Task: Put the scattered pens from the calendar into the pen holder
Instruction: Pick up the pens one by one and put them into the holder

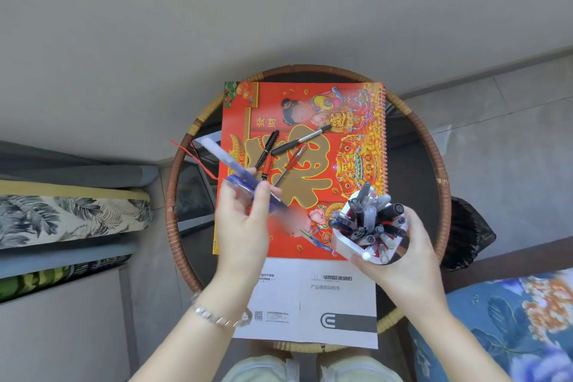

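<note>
Head view shows the left hand (240, 220) with fingers pinched on a blue pen (235, 169), the right hand (400, 254) gripping the pen holder (344, 246) at 5 o'clock, and 3 light, stiff, slippery pens (290, 153) at 12 o'clock on the calendar (356, 164), best taken mid-barrel.

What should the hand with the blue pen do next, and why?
Probably carry the blue pen in the left hand across and drop it into the pen holder held by the right hand; other pens remain on the calendar.
</note>
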Motion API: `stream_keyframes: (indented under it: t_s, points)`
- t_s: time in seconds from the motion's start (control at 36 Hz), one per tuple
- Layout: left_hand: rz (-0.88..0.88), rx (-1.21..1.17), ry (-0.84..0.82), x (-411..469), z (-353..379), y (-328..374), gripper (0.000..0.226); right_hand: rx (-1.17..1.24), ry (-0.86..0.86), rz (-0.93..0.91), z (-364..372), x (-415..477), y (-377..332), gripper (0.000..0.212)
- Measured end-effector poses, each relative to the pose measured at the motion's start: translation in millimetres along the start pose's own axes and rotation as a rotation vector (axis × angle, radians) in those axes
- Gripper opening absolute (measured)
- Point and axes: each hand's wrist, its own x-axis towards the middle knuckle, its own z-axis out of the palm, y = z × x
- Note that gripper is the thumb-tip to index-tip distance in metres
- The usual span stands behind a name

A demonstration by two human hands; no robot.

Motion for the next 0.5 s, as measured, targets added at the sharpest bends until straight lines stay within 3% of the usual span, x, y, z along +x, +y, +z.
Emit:
stream_keyframes:
  t_s: [0.17,0.25,0.5]
  points:
    - [0.210,-0.152,0.026,-22.4,-18.6,36.5,0.013,0.030,0.002,-0.005,7.0,-1.7,-11.3,0.076]
    - [0.189,-0.183,0.046,-30.5,-21.1,34.5,0.021,0.026,-0.002,-0.014,12.2,-3.8,-14.6,0.075]
    - [0.122,-0.274,0.112,-40.2,-12.5,30.3,0.014,0.027,-0.040,-0.043,23.2,-11.8,-21.3,0.082]
